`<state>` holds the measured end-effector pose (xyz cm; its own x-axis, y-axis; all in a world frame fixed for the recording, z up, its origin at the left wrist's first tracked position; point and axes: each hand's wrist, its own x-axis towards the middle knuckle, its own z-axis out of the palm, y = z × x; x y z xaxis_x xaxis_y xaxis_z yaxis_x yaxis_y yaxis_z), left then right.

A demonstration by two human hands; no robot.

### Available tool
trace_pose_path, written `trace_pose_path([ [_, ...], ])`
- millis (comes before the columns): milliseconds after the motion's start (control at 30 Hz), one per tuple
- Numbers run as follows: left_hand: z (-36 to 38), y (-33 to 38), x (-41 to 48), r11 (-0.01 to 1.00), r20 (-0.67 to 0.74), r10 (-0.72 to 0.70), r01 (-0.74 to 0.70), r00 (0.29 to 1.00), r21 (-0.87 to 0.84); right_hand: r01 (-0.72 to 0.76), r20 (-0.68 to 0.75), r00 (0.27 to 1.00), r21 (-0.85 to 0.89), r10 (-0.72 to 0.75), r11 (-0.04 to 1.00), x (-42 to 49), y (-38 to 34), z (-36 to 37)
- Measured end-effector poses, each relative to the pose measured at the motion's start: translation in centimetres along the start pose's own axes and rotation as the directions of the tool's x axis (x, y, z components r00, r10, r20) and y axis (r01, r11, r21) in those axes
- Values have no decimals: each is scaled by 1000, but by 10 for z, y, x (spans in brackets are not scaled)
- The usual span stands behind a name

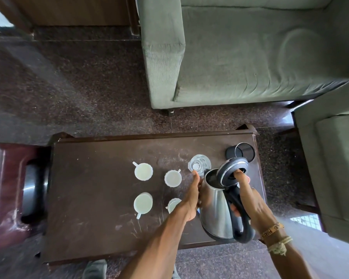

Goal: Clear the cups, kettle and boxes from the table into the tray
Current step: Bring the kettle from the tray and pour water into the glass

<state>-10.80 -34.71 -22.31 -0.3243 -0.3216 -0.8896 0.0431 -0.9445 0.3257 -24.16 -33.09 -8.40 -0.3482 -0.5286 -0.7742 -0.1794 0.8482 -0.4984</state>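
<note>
steel electric kettle [216, 208] on table's [101, 198] right side, lid flipped up | left hand [191, 200] flat against its body, fingers together | right hand [250, 200] gripping black handle, thumb on lid | four white cups [143, 171] sitting left

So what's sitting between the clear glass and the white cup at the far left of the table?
In the head view, one other white cup stands between the clear glass and the far-left cup; otherwise bare tabletop.
</note>
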Motion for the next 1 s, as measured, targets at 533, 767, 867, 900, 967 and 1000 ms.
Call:
trace_pose_path([
  [533, 1, -5, 3, 999, -24, -49, 49, 998, -24, -17, 46, 999, 17, 16, 1000, -1, -7, 1],
  [767, 0, -3, -2, 998, -16, -65, 65, 998, -17, -8, 50, 999, -19, 8, 1000, -2, -11, 0],
  [867, 1, 0, -5, 998, -15, -61, 61, 998, -14, -9, 40, 999, -12, 9, 1000, 0, -11, 0],
  [900, 1, 0, -6, 998, -14, -62, 62, 998, -14, -11, 41, 999, -12, 11, 1000, 0, -12, 0],
  [967, 2, 1, -6, 998, -8, -69, 68, 998, -15, -17, 48, 999, -18, 18, 1000, 0, -13, 0],
  [1000, 2, 1, -6, 997, -5, -75, 75, 997, -16, -22, 48, 999, -21, 23, 1000, 0, -13, 0],
])
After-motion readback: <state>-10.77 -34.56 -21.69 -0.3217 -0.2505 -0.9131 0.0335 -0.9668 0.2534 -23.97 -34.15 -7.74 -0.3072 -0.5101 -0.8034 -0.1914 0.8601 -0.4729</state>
